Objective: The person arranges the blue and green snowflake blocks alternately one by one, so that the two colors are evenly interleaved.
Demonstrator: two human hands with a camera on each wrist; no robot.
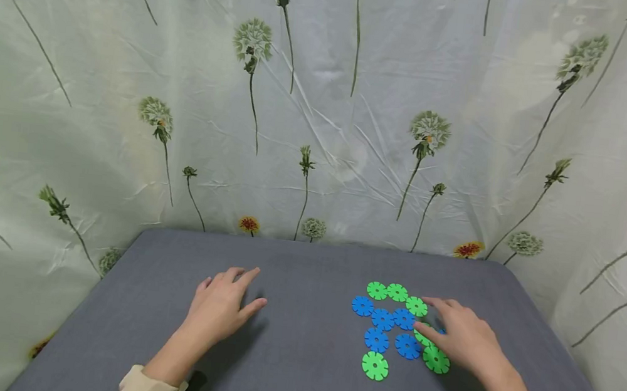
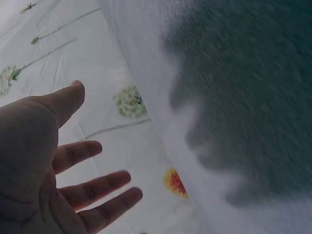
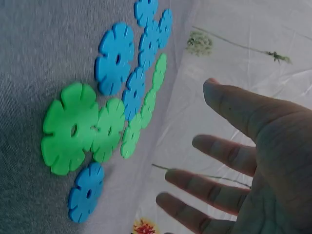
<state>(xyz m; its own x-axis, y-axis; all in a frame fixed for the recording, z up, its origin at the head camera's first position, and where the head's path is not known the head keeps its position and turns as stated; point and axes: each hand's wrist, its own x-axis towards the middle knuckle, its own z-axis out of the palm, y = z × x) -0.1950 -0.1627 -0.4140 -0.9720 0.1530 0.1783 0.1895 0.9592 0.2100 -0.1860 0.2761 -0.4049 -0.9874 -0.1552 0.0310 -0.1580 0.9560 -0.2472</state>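
Flat notched snowflake discs, several green and several blue, lie on the right part of the table. A green disc (image 1: pixel 381 370) is nearest the front; a blue disc (image 1: pixel 412 351) lies behind and to its right. My right hand (image 1: pixel 466 339) hovers over the right side of the group, fingers spread, holding nothing. It partly hides a green disc (image 1: pixel 422 335) and a blue disc. In the right wrist view, a large green disc (image 3: pixel 61 117) lies apart from the fingers (image 3: pixel 209 187). Well left of the discs, my left hand (image 1: pixel 218 306) is held above the table with loose, spread fingers, holding nothing.
A grey cloth covers the table (image 1: pixel 296 370). Behind and beside it hangs a pale curtain (image 1: pixel 321 114) printed with dandelions. The left hand casts a broad shadow on the cloth in the left wrist view.
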